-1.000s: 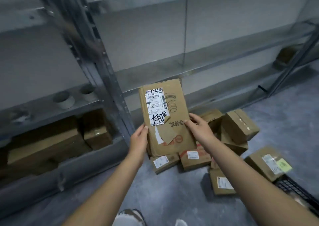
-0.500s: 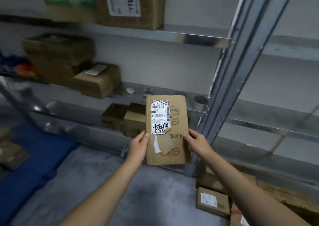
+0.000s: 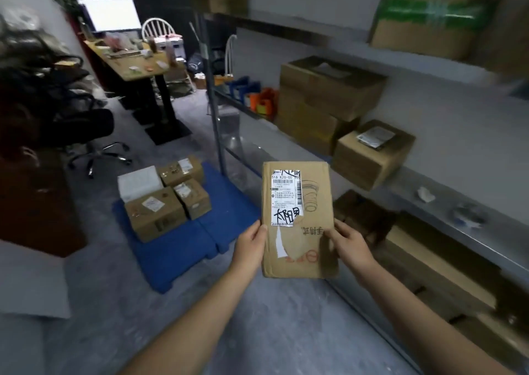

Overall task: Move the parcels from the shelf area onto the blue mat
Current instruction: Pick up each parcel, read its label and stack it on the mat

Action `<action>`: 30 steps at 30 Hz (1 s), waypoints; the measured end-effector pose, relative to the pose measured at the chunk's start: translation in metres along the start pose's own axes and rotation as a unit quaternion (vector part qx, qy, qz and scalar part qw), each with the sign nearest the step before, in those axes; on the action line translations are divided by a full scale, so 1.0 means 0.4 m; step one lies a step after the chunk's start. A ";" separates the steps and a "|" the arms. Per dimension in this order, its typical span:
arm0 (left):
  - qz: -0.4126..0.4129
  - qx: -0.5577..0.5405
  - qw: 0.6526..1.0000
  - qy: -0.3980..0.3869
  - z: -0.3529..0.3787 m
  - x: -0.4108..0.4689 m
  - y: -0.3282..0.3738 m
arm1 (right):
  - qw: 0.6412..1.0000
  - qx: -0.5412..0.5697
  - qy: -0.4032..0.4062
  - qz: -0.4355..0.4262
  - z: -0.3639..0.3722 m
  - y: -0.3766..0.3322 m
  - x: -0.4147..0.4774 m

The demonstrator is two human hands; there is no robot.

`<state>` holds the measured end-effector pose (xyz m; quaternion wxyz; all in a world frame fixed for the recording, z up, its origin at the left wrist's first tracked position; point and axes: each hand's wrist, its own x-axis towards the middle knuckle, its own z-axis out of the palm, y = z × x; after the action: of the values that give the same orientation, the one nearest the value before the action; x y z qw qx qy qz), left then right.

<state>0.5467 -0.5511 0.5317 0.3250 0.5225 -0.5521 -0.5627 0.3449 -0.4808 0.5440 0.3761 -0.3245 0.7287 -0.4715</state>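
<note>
Flat cardboard parcel point(image 3: 299, 220), torn white label, creased front

White shipping label point(image 3: 285, 197) on the flat parcel point(image 3: 312, 217) you held: top line read "516 K20-00 030", with barcodes beneath it and down the right edge. The fine print was too small to read. Across the label's lower part ran three Chinese characters in black marker; the first two read 太阳. Printed on the cardboard, upside down to you, was 手持式, plus an illegible red mark. Labels on the boxes point(image 3: 169, 200) on the blue mat point(image 3: 229, 217) were unreadable.
</note>
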 end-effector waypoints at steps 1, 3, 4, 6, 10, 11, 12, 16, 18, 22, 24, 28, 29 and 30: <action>-0.005 -0.003 1.000 0.010 -0.039 0.025 -0.004 | 1.000 -0.002 -0.011 -0.004 0.047 -0.015 0.026; -0.017 -0.007 0.999 0.031 -0.108 0.074 -0.010 | 0.999 -0.009 -0.029 -0.009 0.133 -0.045 0.078; -0.020 -0.009 0.999 0.043 -0.139 0.101 -0.015 | 0.999 -0.012 -0.042 -0.014 0.174 -0.058 0.106; -0.024 -0.014 0.997 0.069 -0.193 0.156 -0.029 | 0.997 -0.023 -0.071 -0.027 0.251 -0.085 0.163; -0.037 -0.027 0.993 0.111 -0.276 0.270 -0.052 | 0.991 -0.038 -0.121 -0.046 0.381 -0.121 0.298; -0.038 -0.031 0.992 0.120 -0.293 0.306 -0.051 | 0.989 -0.037 -0.136 -0.046 0.410 -0.130 0.339; -0.040 -0.036 0.990 0.127 -0.310 0.345 -0.050 | 0.987 -0.038 -0.148 -0.046 0.437 -0.140 0.385; -0.061 -0.031 0.982 0.173 -0.353 0.534 -0.039 | 0.982 -0.038 -0.179 -0.042 0.539 -0.181 0.594; -0.075 -0.018 0.979 0.190 -0.365 0.628 -0.032 | 0.980 -0.035 -0.191 -0.030 0.582 -0.204 0.697; -0.113 -0.013 0.977 0.179 -0.390 0.809 -0.020 | 0.978 -0.019 -0.207 0.010 0.647 -0.233 0.884; -0.111 -0.041 0.979 0.166 -0.401 0.897 -0.020 | 0.979 -0.031 -0.202 0.005 0.678 -0.247 0.974; -0.111 -0.093 0.971 0.192 -0.411 1.045 -0.019 | 0.976 -0.065 -0.210 0.008 0.751 -0.266 1.130; -0.116 -0.099 0.967 0.205 -0.415 1.083 -0.022 | 0.974 -0.070 -0.213 0.013 0.775 -0.270 1.168; -0.119 -0.104 0.964 0.213 -0.420 1.122 -0.024 | 0.974 -0.071 -0.213 0.018 0.801 -0.273 1.208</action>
<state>0.5990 -1.0196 0.4458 0.4180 0.6558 -0.3422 -0.5273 0.3867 -1.0602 0.4412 0.5072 -0.4302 0.6689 -0.3322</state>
